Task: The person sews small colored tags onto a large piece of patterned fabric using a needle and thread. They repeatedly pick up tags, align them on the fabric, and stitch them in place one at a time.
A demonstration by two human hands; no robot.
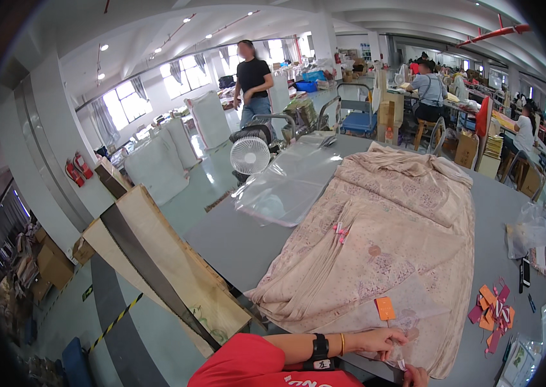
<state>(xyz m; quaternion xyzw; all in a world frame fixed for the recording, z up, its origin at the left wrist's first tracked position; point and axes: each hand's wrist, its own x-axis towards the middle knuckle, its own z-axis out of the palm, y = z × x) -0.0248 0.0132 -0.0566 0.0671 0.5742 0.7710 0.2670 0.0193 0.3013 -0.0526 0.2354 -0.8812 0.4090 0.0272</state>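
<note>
Your left hand (383,340) lies at the near edge of the grey table (234,238), fingers closed in a pinch on the near hem of the pale pink patterned fabric garment (383,238). The arm reaches across from the left, with a black wrist strap and a thin gold bangle on it. Only the top of your right hand (417,375) shows at the bottom edge; you cannot tell whether its grip is open or closed, or whether it has hold of the cloth.

From both hands the garment runs away toward the far edge of the table, long axis near to far, leaning slightly right. The left hand is the nearer one to the small orange card tag (384,308) standing just beyond its fingers.

A clear plastic bag (289,180) lies flat on the table's far left part, beside the garment. A heap of orange and magenta card tags (492,313) sits near the right edge.

Beyond the far left corner stands a small white fan (250,155). A person in a black top (253,84) stands beyond it; others sit at work far right. Wooden boards (170,271) lean left of the table.
</note>
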